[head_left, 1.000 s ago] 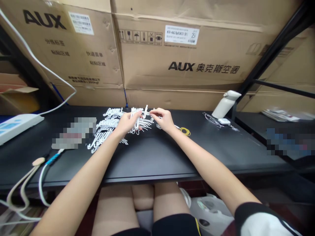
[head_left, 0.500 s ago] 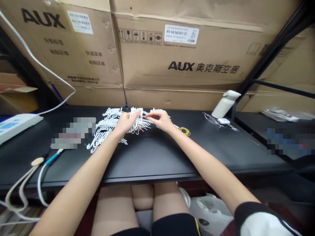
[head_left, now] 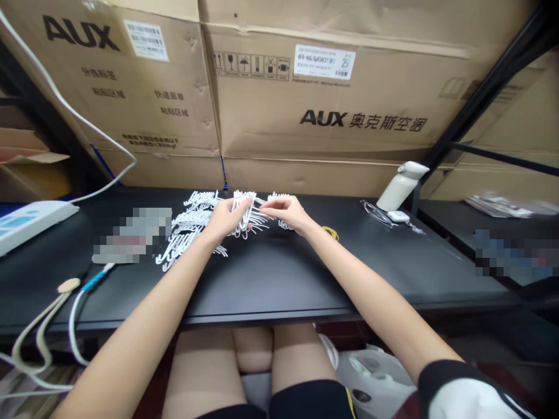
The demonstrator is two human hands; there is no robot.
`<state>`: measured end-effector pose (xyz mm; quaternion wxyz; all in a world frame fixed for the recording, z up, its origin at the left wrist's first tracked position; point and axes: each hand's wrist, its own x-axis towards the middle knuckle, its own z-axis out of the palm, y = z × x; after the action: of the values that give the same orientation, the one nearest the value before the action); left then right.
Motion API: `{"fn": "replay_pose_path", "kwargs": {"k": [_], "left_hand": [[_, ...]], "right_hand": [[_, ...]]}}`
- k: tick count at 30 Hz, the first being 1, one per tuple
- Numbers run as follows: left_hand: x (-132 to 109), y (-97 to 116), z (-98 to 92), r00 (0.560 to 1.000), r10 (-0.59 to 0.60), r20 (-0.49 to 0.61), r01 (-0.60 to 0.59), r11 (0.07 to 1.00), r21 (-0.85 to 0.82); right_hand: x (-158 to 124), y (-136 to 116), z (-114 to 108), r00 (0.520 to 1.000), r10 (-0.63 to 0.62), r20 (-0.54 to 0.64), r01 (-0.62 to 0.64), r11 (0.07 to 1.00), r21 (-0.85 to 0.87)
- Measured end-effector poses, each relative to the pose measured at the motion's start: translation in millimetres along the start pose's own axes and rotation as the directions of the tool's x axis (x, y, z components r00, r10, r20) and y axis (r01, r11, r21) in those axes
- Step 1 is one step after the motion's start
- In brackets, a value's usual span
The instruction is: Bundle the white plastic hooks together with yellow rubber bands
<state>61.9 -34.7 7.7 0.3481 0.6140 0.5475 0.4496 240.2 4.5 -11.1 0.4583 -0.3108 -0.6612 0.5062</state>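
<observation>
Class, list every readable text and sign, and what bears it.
"AUX": left cardboard.
"分拣标签": left cardboard.
"粘贴区域", twice: left cardboard.
"快递面单": left cardboard.
"300kgf": left cardboard.
"AUX 奥克斯空调": right cardboard.
"KFR-46G/BpR3AES1(B1)": model label, right cardboard.
"25": model label.
Arrow, glass, umbrella signs: right cardboard.
Too small, blurred: barcode label, other print.

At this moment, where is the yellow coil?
In the head view, the yellow coil lies on the black tabletop just right of the right hand, partly hidden behind the forearm.
</observation>
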Motion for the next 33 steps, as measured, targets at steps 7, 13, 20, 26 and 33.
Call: {"fn": "replay_pose_path", "kwargs": {"k": [7, 13, 20, 26, 33], "left_hand": [[0.5, -0.9, 1.8, 0.999, -0.002, -0.033, 0.001, 0.999, -0.035], [0.5, -3.4, 2.2, 0.999, 0.043, 0.025, -0.042, 0.999, -0.029], [-2.1, 0.0, 1.8, 0.994, 0.04, 0.098, -0.036, 0.998, -0.041], [-2.6, -0.1, -0.5, 0.989, 0.055, 0.14, -0.051, 0.998, -0.03], [-3.1, 1.3, 1.2, 0.993, 0.044, 0.111, -0.042, 0.999, -0.024]], "right_hand": [[-3.3, -6.0, 4.4, 1.0, -0.012, 0.024, 0.014, 0.997, -0.082], [-3.5, -3.0, 8.7, 0.999, -0.002, 0.04, 0.003, 1.0, -0.003], [-3.7, 0.3, 13.2, 0.999, -0.013, 0.045, 0.011, 0.999, 0.04], [-6.5, -1.5, 16.3, 0.996, -0.047, 0.077, 0.043, 0.997, 0.059], [-4.6, 2.5, 17.9, 0.995, -0.051, 0.084, 0.046, 0.997, 0.054]]}}
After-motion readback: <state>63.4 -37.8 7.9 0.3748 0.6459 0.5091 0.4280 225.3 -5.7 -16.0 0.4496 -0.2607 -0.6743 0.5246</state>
